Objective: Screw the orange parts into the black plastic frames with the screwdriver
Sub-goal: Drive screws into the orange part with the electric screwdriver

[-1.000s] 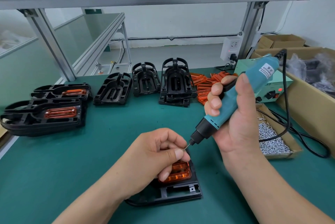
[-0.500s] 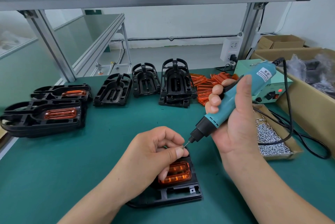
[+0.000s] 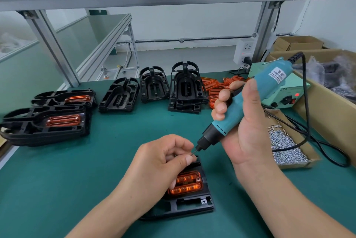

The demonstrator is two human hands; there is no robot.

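Note:
A black plastic frame [image 3: 189, 206] lies on the green mat near me, with an orange part [image 3: 187, 184] seated in it. My left hand [image 3: 159, 162] hovers over the frame's far half, fingers curled, thumb and forefinger pinched at the screwdriver's bit tip; whatever they pinch is too small to see. My right hand [image 3: 244, 122] grips the teal electric screwdriver [image 3: 248, 101], tilted with its bit pointing down-left to my left fingertips. Much of the frame is hidden under my left hand.
Two frames with orange parts [image 3: 48, 122] lie at the left. Empty black frames [image 3: 185, 87] stand at the back, beside a pile of orange parts [image 3: 213, 87]. A cardboard tray of screws [image 3: 285, 145] and the screwdriver's power box [image 3: 285, 93] sit at the right, with the cable [image 3: 327, 153] looping over them.
The screwdriver has tilted slightly more upright and its bit stays at my left fingertips. My left hand has shifted a little away from me over the frame.

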